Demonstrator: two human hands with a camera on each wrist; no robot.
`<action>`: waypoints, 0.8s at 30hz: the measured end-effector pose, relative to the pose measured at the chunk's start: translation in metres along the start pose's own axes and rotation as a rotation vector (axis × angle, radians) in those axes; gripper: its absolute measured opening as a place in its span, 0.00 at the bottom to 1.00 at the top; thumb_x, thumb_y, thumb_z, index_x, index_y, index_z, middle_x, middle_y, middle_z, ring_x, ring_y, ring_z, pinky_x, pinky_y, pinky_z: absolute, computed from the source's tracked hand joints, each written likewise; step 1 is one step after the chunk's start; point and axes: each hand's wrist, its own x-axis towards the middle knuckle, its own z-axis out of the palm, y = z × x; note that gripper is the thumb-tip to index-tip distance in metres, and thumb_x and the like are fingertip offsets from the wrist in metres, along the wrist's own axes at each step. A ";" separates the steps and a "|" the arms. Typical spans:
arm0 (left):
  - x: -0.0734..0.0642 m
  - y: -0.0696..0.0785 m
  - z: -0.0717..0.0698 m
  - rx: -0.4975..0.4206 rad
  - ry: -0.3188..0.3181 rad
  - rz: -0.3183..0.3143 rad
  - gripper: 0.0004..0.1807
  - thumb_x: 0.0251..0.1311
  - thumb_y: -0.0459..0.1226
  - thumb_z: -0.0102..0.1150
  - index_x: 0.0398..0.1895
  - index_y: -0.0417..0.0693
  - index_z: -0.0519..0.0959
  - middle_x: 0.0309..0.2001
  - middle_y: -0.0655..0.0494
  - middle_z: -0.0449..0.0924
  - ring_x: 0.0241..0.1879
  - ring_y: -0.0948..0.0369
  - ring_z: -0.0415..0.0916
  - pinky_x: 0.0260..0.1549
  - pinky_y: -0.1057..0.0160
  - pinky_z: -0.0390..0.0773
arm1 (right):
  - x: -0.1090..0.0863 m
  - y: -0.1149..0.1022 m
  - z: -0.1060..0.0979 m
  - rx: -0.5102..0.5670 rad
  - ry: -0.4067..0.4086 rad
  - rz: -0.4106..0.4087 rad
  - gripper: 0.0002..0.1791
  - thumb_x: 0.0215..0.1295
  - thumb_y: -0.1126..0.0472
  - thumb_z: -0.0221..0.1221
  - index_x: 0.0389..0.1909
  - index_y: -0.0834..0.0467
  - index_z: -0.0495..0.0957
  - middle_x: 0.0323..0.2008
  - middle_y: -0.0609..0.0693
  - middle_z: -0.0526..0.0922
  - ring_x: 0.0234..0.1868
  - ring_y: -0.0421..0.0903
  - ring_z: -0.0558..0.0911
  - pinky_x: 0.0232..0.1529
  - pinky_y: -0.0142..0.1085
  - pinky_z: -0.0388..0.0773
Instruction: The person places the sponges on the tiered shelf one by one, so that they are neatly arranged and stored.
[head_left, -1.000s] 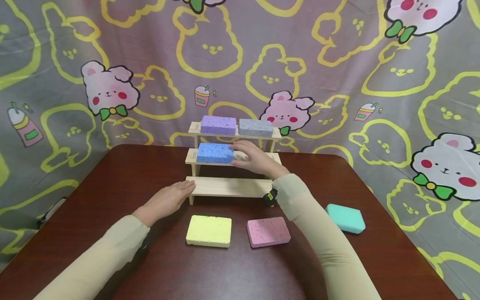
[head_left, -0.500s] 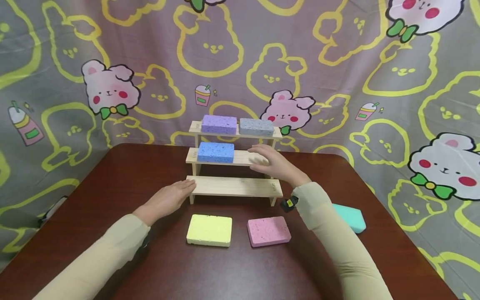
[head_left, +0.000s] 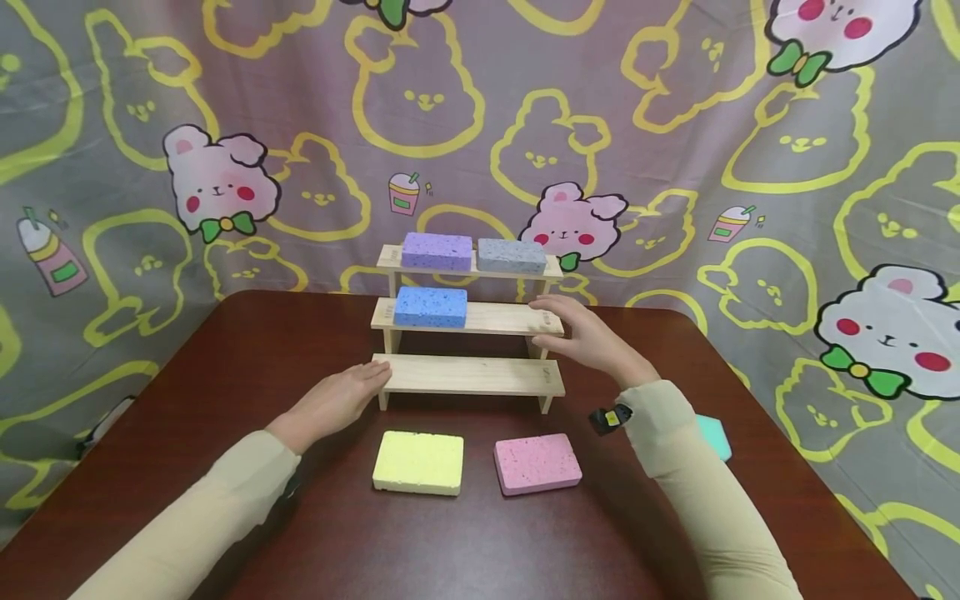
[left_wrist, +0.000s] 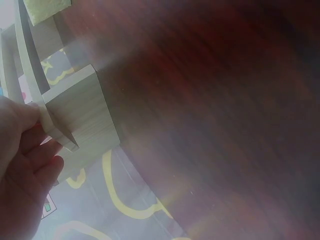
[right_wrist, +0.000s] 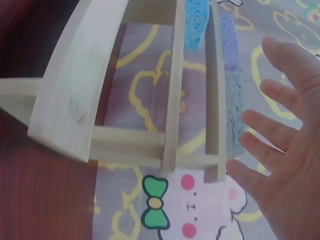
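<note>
A three-tier wooden display stand stands on the table. Its left lower end is pinched by my left hand, thumb on one side of the board and fingers on the other in the left wrist view. My right hand holds nothing, its fingers spread beside the middle tier's right end. A blue sponge lies on the left half of that tier. Up top, a purple sponge sits to the left of a grey sponge. Only bare wood shows on the bottom tier.
In front of the stand lie a yellow sponge and a pink sponge on the dark table. A teal sponge at the right is mostly hidden by the right sleeve. A patterned curtain hangs behind.
My right hand has left the blue sponge and moved right to the end of the middle tier. The sleeve now covers most of the teal sponge. My left hand has stayed put.
</note>
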 end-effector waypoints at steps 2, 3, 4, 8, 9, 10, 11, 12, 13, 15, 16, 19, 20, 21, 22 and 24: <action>0.000 0.000 0.001 0.001 0.003 0.004 0.19 0.56 0.24 0.56 0.53 0.31 0.74 0.54 0.38 0.73 0.54 0.45 0.70 0.49 0.48 0.72 | -0.005 0.001 -0.003 -0.005 0.010 0.007 0.30 0.58 0.54 0.63 0.61 0.60 0.68 0.61 0.56 0.66 0.64 0.52 0.60 0.62 0.51 0.58; 0.000 0.000 0.001 -0.001 0.005 0.006 0.19 0.56 0.24 0.56 0.53 0.31 0.74 0.54 0.38 0.73 0.54 0.45 0.70 0.49 0.48 0.72 | -0.008 0.002 -0.005 -0.006 0.014 0.009 0.31 0.58 0.55 0.63 0.61 0.60 0.68 0.61 0.56 0.67 0.63 0.52 0.61 0.62 0.50 0.58; 0.000 0.000 0.001 -0.002 0.010 0.010 0.19 0.55 0.24 0.56 0.53 0.31 0.74 0.53 0.38 0.73 0.54 0.45 0.70 0.49 0.48 0.72 | -0.010 0.003 -0.006 -0.009 0.017 0.012 0.31 0.57 0.55 0.64 0.61 0.60 0.68 0.60 0.56 0.67 0.63 0.52 0.62 0.62 0.50 0.58; 0.000 0.000 0.002 -0.002 0.020 0.017 0.19 0.55 0.24 0.56 0.52 0.31 0.74 0.53 0.38 0.73 0.54 0.45 0.70 0.50 0.49 0.72 | -0.019 0.006 -0.012 -0.015 0.031 0.026 0.32 0.56 0.56 0.64 0.60 0.61 0.68 0.59 0.56 0.68 0.62 0.53 0.63 0.61 0.51 0.59; 0.000 0.000 0.002 -0.002 0.022 0.017 0.19 0.55 0.24 0.56 0.52 0.31 0.74 0.53 0.38 0.73 0.54 0.45 0.70 0.50 0.49 0.72 | -0.022 0.007 -0.014 -0.016 0.034 0.031 0.32 0.56 0.56 0.65 0.60 0.61 0.68 0.59 0.56 0.68 0.62 0.53 0.63 0.61 0.51 0.59; 0.000 0.000 0.002 -0.001 0.022 0.017 0.19 0.55 0.24 0.56 0.52 0.31 0.74 0.53 0.38 0.74 0.53 0.45 0.70 0.50 0.49 0.72 | -0.024 0.008 -0.016 -0.019 0.036 0.039 0.32 0.56 0.56 0.65 0.60 0.62 0.68 0.59 0.56 0.68 0.62 0.53 0.63 0.61 0.52 0.59; 0.000 0.000 0.002 -0.002 0.018 0.015 0.19 0.55 0.24 0.56 0.52 0.31 0.74 0.53 0.38 0.73 0.54 0.46 0.70 0.50 0.49 0.71 | -0.027 0.009 -0.017 -0.023 0.040 0.045 0.31 0.56 0.57 0.65 0.60 0.62 0.68 0.59 0.57 0.69 0.62 0.54 0.63 0.61 0.52 0.59; 0.000 0.000 0.002 -0.002 0.017 0.016 0.19 0.55 0.24 0.56 0.52 0.31 0.74 0.53 0.38 0.73 0.54 0.46 0.70 0.50 0.49 0.72 | -0.030 0.010 -0.019 -0.025 0.043 0.059 0.31 0.56 0.56 0.65 0.60 0.61 0.68 0.59 0.57 0.68 0.62 0.54 0.62 0.61 0.52 0.58; 0.000 0.000 0.002 -0.001 0.015 0.017 0.19 0.55 0.24 0.56 0.52 0.31 0.74 0.53 0.38 0.73 0.54 0.46 0.70 0.50 0.49 0.72 | -0.033 0.011 -0.021 -0.027 0.046 0.071 0.31 0.56 0.56 0.65 0.60 0.61 0.68 0.60 0.57 0.68 0.63 0.55 0.62 0.61 0.53 0.58; 0.000 0.000 0.002 -0.004 0.012 0.014 0.19 0.55 0.24 0.56 0.52 0.31 0.74 0.53 0.38 0.73 0.54 0.46 0.70 0.50 0.49 0.71 | -0.039 0.014 -0.025 -0.031 0.051 0.098 0.31 0.56 0.55 0.64 0.60 0.60 0.69 0.60 0.57 0.67 0.64 0.55 0.60 0.61 0.53 0.58; 0.000 0.000 0.002 -0.004 0.011 0.015 0.19 0.55 0.24 0.56 0.52 0.31 0.74 0.53 0.38 0.73 0.54 0.46 0.70 0.50 0.49 0.72 | -0.042 0.015 -0.027 -0.033 0.054 0.110 0.30 0.57 0.54 0.64 0.59 0.60 0.69 0.60 0.58 0.67 0.64 0.56 0.60 0.61 0.53 0.57; 0.000 0.000 0.001 -0.003 0.010 0.014 0.19 0.55 0.24 0.56 0.52 0.31 0.74 0.53 0.38 0.73 0.54 0.45 0.70 0.50 0.49 0.71 | -0.051 0.019 -0.033 -0.031 0.062 0.155 0.30 0.57 0.52 0.63 0.59 0.58 0.69 0.61 0.57 0.66 0.64 0.55 0.60 0.60 0.54 0.58; 0.000 0.000 0.000 -0.005 0.009 0.012 0.19 0.55 0.24 0.56 0.53 0.31 0.74 0.53 0.38 0.73 0.54 0.45 0.70 0.50 0.49 0.71 | -0.054 0.020 -0.034 -0.033 0.063 0.166 0.31 0.57 0.51 0.63 0.60 0.58 0.68 0.61 0.57 0.66 0.64 0.55 0.61 0.60 0.53 0.59; 0.000 0.001 0.000 -0.006 0.009 0.013 0.19 0.55 0.24 0.56 0.53 0.31 0.74 0.53 0.38 0.73 0.54 0.45 0.70 0.50 0.49 0.71 | -0.056 0.022 -0.036 -0.040 0.064 0.176 0.31 0.57 0.51 0.63 0.60 0.58 0.68 0.61 0.57 0.66 0.63 0.55 0.61 0.60 0.54 0.59; 0.000 0.000 0.000 -0.006 0.007 0.012 0.19 0.55 0.24 0.56 0.53 0.30 0.74 0.53 0.37 0.73 0.54 0.45 0.70 0.50 0.49 0.72 | -0.059 0.023 -0.037 -0.045 0.064 0.187 0.31 0.57 0.50 0.63 0.60 0.58 0.68 0.61 0.57 0.66 0.63 0.56 0.61 0.60 0.54 0.59; 0.000 0.001 -0.001 -0.007 0.003 0.010 0.19 0.55 0.24 0.56 0.53 0.31 0.74 0.53 0.38 0.73 0.54 0.45 0.70 0.50 0.49 0.72 | -0.065 0.026 -0.039 -0.056 0.062 0.205 0.32 0.57 0.51 0.63 0.60 0.58 0.68 0.61 0.58 0.66 0.63 0.56 0.61 0.59 0.55 0.59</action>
